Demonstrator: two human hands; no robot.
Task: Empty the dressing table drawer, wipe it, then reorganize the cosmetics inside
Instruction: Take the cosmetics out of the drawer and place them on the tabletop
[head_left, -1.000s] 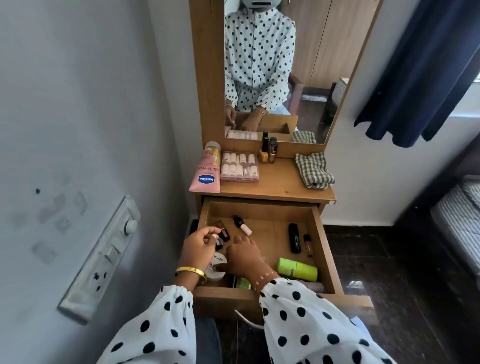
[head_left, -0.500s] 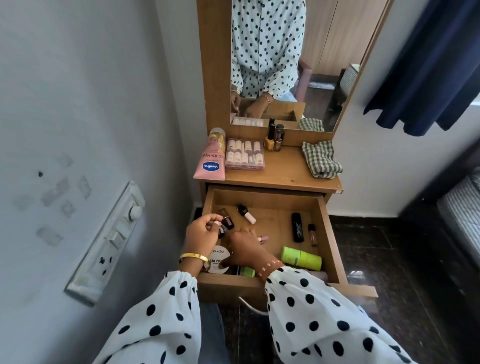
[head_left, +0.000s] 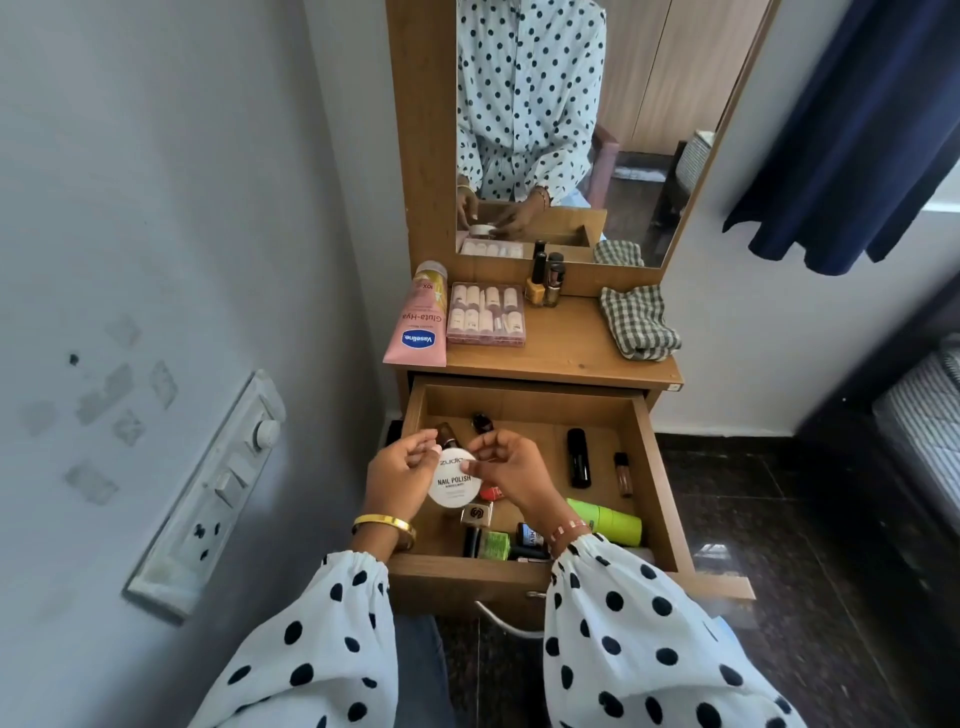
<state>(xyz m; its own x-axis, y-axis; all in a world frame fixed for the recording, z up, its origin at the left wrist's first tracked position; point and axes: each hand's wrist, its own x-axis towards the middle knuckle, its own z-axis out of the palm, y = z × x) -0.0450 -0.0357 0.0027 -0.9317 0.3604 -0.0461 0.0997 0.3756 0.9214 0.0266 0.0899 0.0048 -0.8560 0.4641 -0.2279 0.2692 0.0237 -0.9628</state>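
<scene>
Head view. Both hands are raised above the open drawer (head_left: 658, 483) with a round white tub (head_left: 453, 483) marked "NAIL POLISH" between them. The left hand (head_left: 400, 480) pinches its left edge and the right hand (head_left: 511, 475) its upper right edge, fingers curled closed on it. Half a second ago the tub lay low at the drawer's near-left corner under the hands; it has since been lifted clear of the drawer floor. This marks the emptying step under way, with one more item on its way out.

The drawer is far from empty: a black tube (head_left: 578, 457), a small brown vial (head_left: 622, 474), a lime-green container (head_left: 605, 521) and several small bottles near the front wall remain.

On the worktop (head_left: 566, 345) above stand a pink lotion tube (head_left: 420, 319), a boxed set of small bottles (head_left: 485, 314), two nail polish bottles (head_left: 544, 283) and a folded checked cloth (head_left: 638, 322), presumably for wiping. Bare wood between the boxed set and the cloth seems the likeliest place for the tub.
</scene>
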